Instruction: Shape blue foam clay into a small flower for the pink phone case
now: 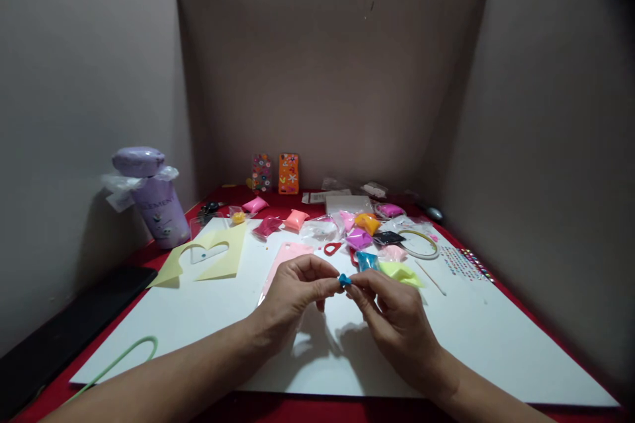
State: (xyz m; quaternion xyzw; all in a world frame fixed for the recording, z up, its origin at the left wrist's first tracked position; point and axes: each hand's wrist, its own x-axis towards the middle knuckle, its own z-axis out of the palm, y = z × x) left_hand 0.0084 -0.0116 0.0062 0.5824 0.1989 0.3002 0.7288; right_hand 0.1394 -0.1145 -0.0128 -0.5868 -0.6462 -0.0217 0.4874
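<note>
Between the fingertips of both hands is a small piece of blue modelling clay [344,281], held above the white board [198,330]. My left hand [300,281] pinches its left side with thumb and forefinger. From the right, my right hand [394,307] pinches the same piece. Behind my left hand lies a pink phone case [278,263], partly covered by the hand. Just beyond my right hand are a blue clay packet [368,262] and a neon yellow clay packet [401,273].
Several coloured clay packets [359,238], red-handled scissors [332,248], a tape roll [426,246], a cotton swab [431,279] and rhinestones [461,263] lie at the back right. Yellow paper [225,264] is at left, near a purple bottle [161,211]. Two decorated phone cases [288,173] stand behind.
</note>
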